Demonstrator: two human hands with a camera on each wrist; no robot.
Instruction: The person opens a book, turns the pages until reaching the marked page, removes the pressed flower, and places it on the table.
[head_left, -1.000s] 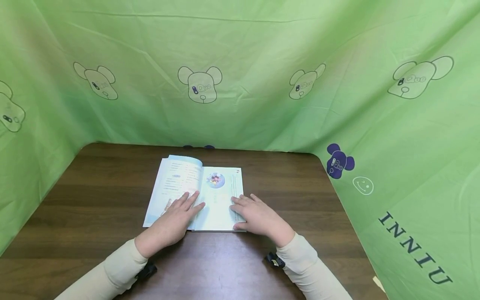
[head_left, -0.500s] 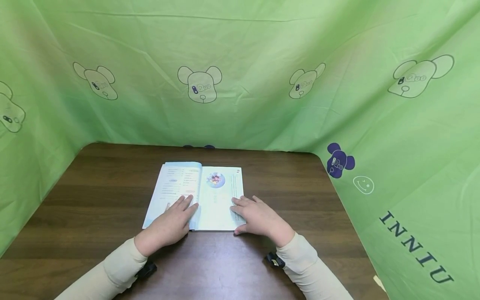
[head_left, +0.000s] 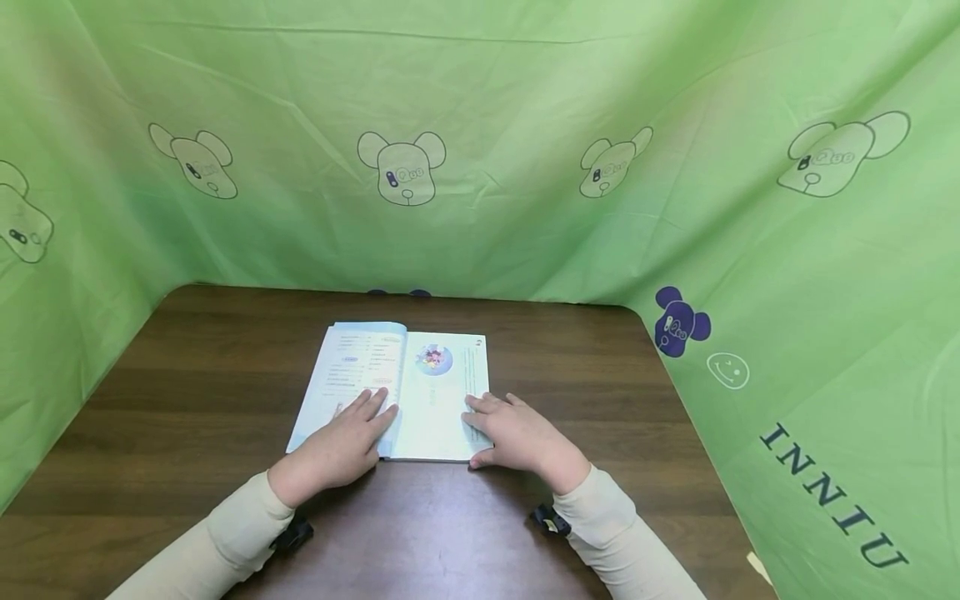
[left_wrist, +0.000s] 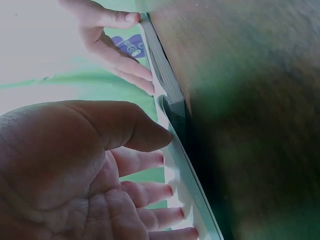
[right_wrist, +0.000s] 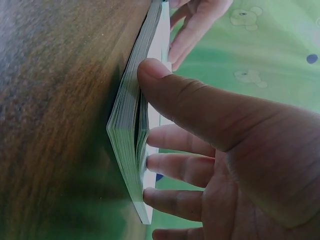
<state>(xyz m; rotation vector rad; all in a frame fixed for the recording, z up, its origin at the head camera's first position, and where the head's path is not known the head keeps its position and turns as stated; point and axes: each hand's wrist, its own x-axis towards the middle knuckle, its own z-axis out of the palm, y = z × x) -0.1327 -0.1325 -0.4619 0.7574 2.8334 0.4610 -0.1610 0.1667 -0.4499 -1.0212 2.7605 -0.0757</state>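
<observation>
An open book (head_left: 431, 425) lies on the table, printed text on its left page and a round coloured picture on its right page. Spread fingers of my left hand (head_left: 339, 448) rest on the lower left page beside the spine, the thumb at the near edge in the left wrist view. My right hand (head_left: 517, 437) lies over the lower right corner. Seen in the right wrist view, its straight fingertips (right_wrist: 152, 162) touch the page and its thumb (right_wrist: 155, 72) is against the near side of the page block. A narrow gap parts the upper leaves from those below.
The dark wooden table (head_left: 187, 375) extends around the book. Green cloth (head_left: 510, 250) printed with bear heads hangs behind it and at both sides. Dark wrist devices (head_left: 551, 520) sit under both pale sleeves (head_left: 251, 525).
The left page's raised far edge has come down flatter. My left hand has drawn slightly left and nearer, off the spine. The right thumb has shifted slightly nearer, to the book's edge.
</observation>
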